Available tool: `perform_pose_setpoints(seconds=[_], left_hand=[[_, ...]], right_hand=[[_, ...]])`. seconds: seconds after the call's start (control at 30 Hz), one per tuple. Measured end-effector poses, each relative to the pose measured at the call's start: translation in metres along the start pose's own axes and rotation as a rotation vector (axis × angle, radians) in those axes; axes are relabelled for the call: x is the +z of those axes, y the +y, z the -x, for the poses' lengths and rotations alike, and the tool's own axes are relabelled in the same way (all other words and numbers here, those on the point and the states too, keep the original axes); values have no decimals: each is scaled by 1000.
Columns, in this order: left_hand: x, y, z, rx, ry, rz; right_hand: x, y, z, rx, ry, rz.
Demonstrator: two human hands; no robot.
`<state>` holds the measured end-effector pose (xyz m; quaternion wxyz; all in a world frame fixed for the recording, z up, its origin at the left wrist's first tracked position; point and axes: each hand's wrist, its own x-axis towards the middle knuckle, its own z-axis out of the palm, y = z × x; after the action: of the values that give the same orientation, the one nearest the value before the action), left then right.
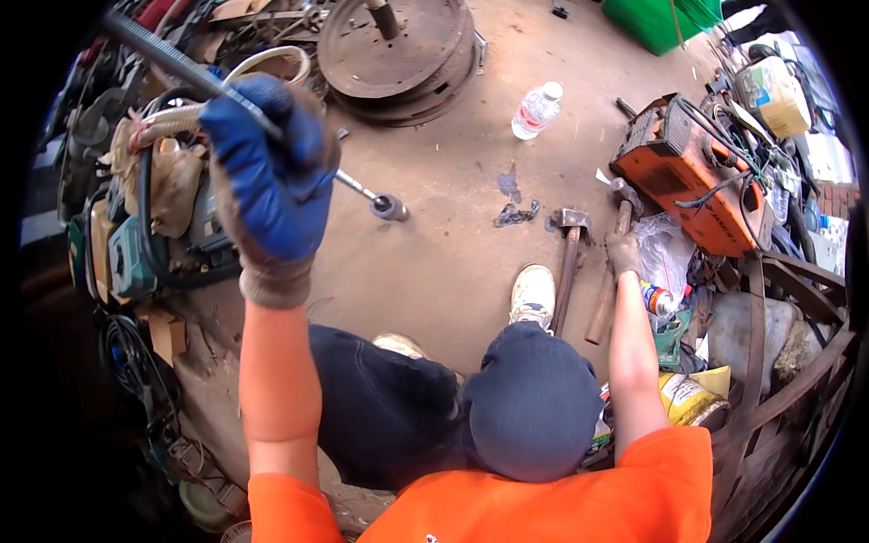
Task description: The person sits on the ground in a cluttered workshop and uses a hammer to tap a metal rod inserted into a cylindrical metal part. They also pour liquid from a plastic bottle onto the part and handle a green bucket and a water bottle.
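My left hand (272, 172), in a blue-coated work glove, is raised at the left, its fingers wrapped round a long steel bar with a ribbed end (172, 56). Below the fist the bar runs on to a round dark socket (389, 208); whether this touches the floor I cannot tell. Low on the right, my right hand (623, 253), in a greyish glove, is closed round the wooden handle of a hammer (602, 303), whose metal head points away from me. Beside it lies a second hammer (567, 271), next to my right shoe (534, 294).
Rusty round wheel-like discs (389, 54) stand at the far left centre. A clear bottle (536, 110) is upright on the floor (444, 262). An orange machine (683, 172) with cables and a metal frame (801, 389) line the right. Piled tools and hoses crowd the left.
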<state>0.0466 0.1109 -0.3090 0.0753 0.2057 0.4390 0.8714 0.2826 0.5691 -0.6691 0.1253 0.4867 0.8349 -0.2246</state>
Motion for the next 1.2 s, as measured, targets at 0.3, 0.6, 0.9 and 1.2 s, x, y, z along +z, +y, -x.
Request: perform_pose_setpoints(seconds=[0.3, 0.6, 0.9, 1.2], left_hand=[[11, 0, -15, 29, -12, 54], [35, -12, -21, 99, -8, -28], [28, -18, -15, 68, 50, 12], [7, -16, -19, 95, 72, 35]], right_hand=[[-128, -100, 185, -101, -631, -916], [-146, -249, 254, -505, -476, -167], [-102, -272, 263, -679, -369, 4], [-273, -334, 313, -671, -146, -722]])
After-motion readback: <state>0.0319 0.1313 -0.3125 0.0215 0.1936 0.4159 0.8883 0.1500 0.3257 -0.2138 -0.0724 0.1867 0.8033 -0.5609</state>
